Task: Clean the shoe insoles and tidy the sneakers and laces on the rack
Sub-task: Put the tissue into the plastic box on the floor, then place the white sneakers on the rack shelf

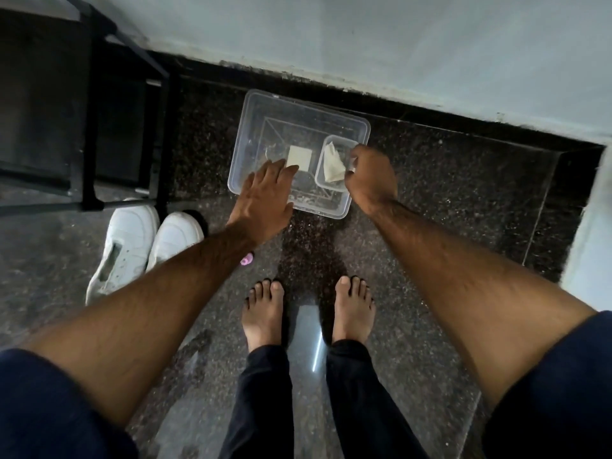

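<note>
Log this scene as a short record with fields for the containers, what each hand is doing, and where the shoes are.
large container: clear plastic rectangular tub on the dark speckled floor by the wall
small container: clear plastic box inside the tub, holding a pale crumpled cloth
left hand: fingers straight, over the tub's near rim
right hand: curled, at the small box's edge
shoes: white sneakers on the floor beside the black metal rack

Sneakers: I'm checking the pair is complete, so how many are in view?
2. One white sneaker lies on the floor beside the black rack; the other sits right beside it. Others may be hidden.
</note>
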Demonstrator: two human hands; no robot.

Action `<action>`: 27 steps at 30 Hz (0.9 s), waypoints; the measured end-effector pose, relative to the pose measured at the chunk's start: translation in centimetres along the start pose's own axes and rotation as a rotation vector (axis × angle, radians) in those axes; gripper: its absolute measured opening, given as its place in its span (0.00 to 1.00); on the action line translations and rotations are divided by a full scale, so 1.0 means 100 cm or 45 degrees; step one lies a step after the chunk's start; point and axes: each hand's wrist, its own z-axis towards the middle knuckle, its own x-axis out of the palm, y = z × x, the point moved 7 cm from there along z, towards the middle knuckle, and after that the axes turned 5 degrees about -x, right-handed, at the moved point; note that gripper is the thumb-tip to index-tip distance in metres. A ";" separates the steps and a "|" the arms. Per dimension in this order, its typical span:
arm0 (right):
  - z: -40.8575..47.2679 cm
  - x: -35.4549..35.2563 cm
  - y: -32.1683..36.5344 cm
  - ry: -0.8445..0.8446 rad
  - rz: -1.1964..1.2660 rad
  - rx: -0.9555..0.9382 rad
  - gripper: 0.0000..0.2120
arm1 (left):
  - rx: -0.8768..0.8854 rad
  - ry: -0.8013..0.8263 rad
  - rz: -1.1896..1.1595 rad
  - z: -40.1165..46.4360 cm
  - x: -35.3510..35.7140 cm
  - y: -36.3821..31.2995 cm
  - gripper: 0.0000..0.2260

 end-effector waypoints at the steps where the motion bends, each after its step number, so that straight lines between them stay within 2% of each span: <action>1: -0.009 -0.005 0.001 0.009 0.010 -0.001 0.18 | 0.008 0.009 0.020 -0.008 -0.005 -0.002 0.32; 7: -0.080 -0.032 0.044 0.275 -0.112 -0.223 0.29 | -0.005 0.072 0.015 -0.079 -0.054 -0.008 0.33; 11: -0.131 -0.066 0.089 0.334 -0.182 -0.346 0.35 | -0.054 0.073 -0.074 -0.138 -0.109 -0.004 0.35; 19: -0.217 -0.114 0.182 0.412 -0.247 -0.373 0.36 | -0.035 0.103 -0.030 -0.239 -0.206 0.021 0.32; 23: -0.246 -0.110 0.233 0.391 -0.229 -0.361 0.34 | 0.056 0.119 -0.053 -0.264 -0.228 0.057 0.31; 27: -0.271 -0.094 0.281 0.317 -0.217 -0.245 0.34 | 0.102 0.188 -0.174 -0.286 -0.242 0.104 0.30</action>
